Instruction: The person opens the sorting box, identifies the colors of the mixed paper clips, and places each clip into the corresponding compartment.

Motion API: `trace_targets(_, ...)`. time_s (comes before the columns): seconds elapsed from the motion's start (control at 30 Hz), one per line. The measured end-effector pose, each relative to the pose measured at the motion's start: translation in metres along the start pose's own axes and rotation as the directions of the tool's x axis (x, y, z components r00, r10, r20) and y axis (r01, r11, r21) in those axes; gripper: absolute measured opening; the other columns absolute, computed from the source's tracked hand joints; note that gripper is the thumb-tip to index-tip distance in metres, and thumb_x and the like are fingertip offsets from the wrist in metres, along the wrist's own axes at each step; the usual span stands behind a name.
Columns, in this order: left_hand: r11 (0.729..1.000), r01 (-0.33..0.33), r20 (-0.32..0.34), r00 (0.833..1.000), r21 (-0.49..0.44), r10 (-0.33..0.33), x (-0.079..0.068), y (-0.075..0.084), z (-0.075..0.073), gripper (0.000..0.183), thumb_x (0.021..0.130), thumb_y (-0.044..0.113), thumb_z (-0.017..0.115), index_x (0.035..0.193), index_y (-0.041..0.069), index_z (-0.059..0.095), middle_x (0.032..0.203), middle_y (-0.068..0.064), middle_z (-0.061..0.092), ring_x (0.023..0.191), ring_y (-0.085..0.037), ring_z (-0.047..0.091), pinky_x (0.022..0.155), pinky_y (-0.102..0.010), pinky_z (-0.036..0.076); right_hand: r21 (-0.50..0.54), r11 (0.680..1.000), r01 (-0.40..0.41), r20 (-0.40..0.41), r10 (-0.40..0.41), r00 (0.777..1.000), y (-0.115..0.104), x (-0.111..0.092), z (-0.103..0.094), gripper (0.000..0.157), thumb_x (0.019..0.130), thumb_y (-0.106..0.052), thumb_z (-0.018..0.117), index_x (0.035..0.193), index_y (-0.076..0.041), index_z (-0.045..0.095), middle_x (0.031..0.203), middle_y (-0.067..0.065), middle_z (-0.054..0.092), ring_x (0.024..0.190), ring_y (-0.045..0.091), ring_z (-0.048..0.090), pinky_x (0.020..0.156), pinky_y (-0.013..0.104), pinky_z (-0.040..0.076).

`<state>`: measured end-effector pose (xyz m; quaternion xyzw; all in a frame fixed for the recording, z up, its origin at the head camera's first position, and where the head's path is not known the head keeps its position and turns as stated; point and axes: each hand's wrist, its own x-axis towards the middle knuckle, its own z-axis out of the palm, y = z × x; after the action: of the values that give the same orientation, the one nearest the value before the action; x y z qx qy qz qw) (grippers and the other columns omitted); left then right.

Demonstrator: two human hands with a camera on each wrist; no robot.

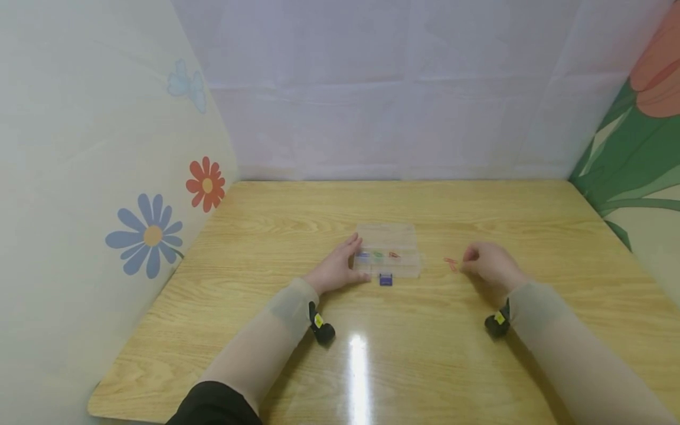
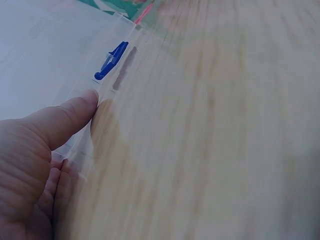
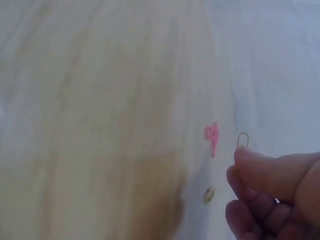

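Observation:
A clear plastic box [image 1: 393,273] stands on the table with its see-through lid [image 1: 386,235] raised at the back. Blue, green and red paper clips [image 1: 394,255] lie in a row inside it. A blue latch [image 1: 386,280] sticks out at the front. My left hand [image 1: 338,267] grips the box's left end, the thumb [image 2: 75,112] along its front wall. To the right of the box, my right hand [image 1: 493,264] pinches a yellowish paper clip [image 3: 243,139] between thumb and fingers. Beside that hand lie reddish-pink paper clips [image 3: 212,137] and another yellowish clip [image 3: 209,195].
The wood-grain table [image 1: 276,236] runs back to a pale cloth [image 1: 329,130]. Flower-printed panels [image 1: 64,177] flank it on both sides. Light glares off the tabletop near the front. Each wrist wears a small black camera [image 1: 321,330].

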<state>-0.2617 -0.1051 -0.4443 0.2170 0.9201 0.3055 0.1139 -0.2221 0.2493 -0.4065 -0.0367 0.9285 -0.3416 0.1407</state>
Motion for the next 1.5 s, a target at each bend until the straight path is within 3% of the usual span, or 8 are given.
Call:
trace_targets(0.2,1.000,-0.004,-0.006,1.000,0.009,0.004,0.000,0.000,0.000,0.102,0.077,0.048,0.077,0.154,0.012,0.021,0.161,-0.002,0.008,0.146,-0.026,0.013,0.117,-0.042,0.015,-0.004,0.997,0.075,-0.043,-0.075,0.996,-0.012,0.006,-0.001,0.029,0.090,-0.020,0.067,0.109,0.001,0.063,0.105,0.016,0.065,0.099,0.032,0.057,0.088,0.050,0.046)
trace_targets(0.27,1.000,-0.006,-0.007,1.000,0.010,0.006,0.000,0.000,0.000,0.102,0.077,0.048,0.077,0.154,0.012,0.021,0.161,-0.002,0.008,0.146,-0.026,0.013,0.117,-0.042,0.015,0.011,0.998,0.063,-0.031,-0.063,0.998,-0.018,0.009,0.000,0.030,0.090,-0.020,0.066,0.111,0.001,0.063,0.105,0.015,0.066,0.098,0.030,0.058,0.090,0.050,0.045)
trace_targets(0.4,1.000,-0.006,-0.005,1.000,0.015,0.006,-0.001,0.000,-0.001,0.102,0.077,0.047,0.077,0.154,0.012,0.021,0.161,-0.003,0.008,0.146,-0.026,0.013,0.117,-0.042,0.014,0.039,0.998,0.038,-0.005,-0.038,0.999,-0.032,0.017,0.006,0.027,0.093,-0.017,0.062,0.114,0.000,0.062,0.106,0.014,0.064,0.087,0.027,0.061,0.080,0.043,0.051)
trace_targets(0.5,1.000,-0.006,-0.001,1.000,0.010,0.006,-0.002,0.001,-0.001,0.102,0.077,0.047,0.077,0.154,0.011,0.020,0.161,-0.003,0.007,0.146,-0.027,0.012,0.117,-0.042,0.014,0.030,0.999,0.043,-0.008,-0.042,0.999,-0.044,0.022,0.014,0.024,0.094,-0.016,0.061,0.114,-0.002,0.063,0.110,0.015,0.063,0.090,0.027,0.061,0.078,0.040,0.053)
trace_targets(0.63,1.000,-0.002,0.002,1.000,0.006,0.002,-0.002,0.003,-0.002,0.102,0.078,0.047,0.077,0.154,0.011,0.020,0.161,-0.003,0.008,0.146,-0.026,0.012,0.117,-0.042,0.015,0.014,0.998,0.064,-0.027,-0.064,0.998,-0.057,0.028,0.023,0.022,0.093,-0.015,0.062,0.112,-0.003,0.064,0.113,0.015,0.064,0.104,0.030,0.058,0.091,0.046,0.048)
trace_targets(0.77,1.000,0.003,0.002,1.000,0.012,-0.003,-0.003,0.004,-0.002,0.101,0.078,0.046,0.077,0.154,0.011,0.021,0.161,-0.003,0.008,0.146,-0.026,0.013,0.117,-0.041,0.015,0.010,0.995,0.096,-0.032,-0.096,0.995,-0.065,0.034,0.031,0.021,0.093,-0.013,0.062,0.111,-0.003,0.065,0.112,0.016,0.065,0.106,0.032,0.057,0.095,0.049,0.045)
trace_targets(1.2,1.000,0.006,0.003,1.000,0.005,-0.006,-0.002,0.003,-0.002,0.101,0.078,0.045,0.078,0.154,0.012,0.021,0.161,-0.002,0.008,0.146,-0.025,0.013,0.117,-0.041,0.015,0.055,0.997,0.062,-0.024,-0.061,0.998,-0.079,0.040,0.043,0.020,0.092,-0.015,0.063,0.109,-0.006,0.065,0.109,0.011,0.064,0.100,0.028,0.059,0.090,0.045,0.049)
trace_targets(1.5,1.000,0.002,0.003,1.000,0.004,-0.002,-0.001,0.002,-0.001,0.102,0.077,0.045,0.078,0.154,0.012,0.021,0.161,-0.001,0.007,0.146,-0.025,0.013,0.117,-0.040,0.015,0.027,0.997,0.072,-0.030,-0.071,0.997,-0.081,0.043,0.045,0.018,0.091,-0.015,0.064,0.107,-0.006,0.065,0.108,0.012,0.065,0.099,0.028,0.059,0.090,0.045,0.049)
